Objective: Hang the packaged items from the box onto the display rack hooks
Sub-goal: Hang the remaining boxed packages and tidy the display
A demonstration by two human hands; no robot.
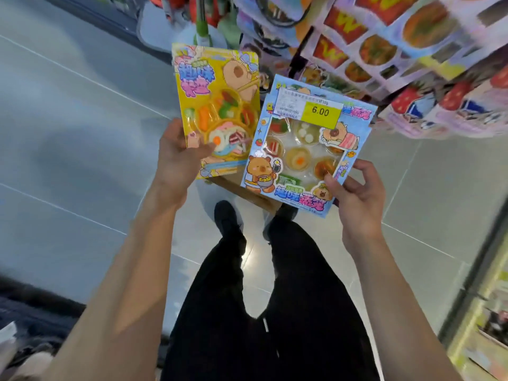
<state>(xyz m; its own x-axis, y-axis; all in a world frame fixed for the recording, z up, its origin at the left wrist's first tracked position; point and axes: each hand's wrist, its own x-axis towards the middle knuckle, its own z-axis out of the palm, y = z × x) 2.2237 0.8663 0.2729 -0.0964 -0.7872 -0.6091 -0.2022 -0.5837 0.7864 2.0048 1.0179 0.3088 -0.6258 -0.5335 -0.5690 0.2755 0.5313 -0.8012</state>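
Left hand (178,155) pinching the yellow blister-card toy food pack (217,105) by its lower edge, right hand (357,199) pinching the blue windowed pack (305,149), both beside the crowded display rack (412,64), so hang one first, threading its top hole squarely.

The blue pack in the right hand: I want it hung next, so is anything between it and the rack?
No loose thing lies between the blue pack in the right hand and the display rack. But hanging packs cover the rack's near face, and no free hook shows.
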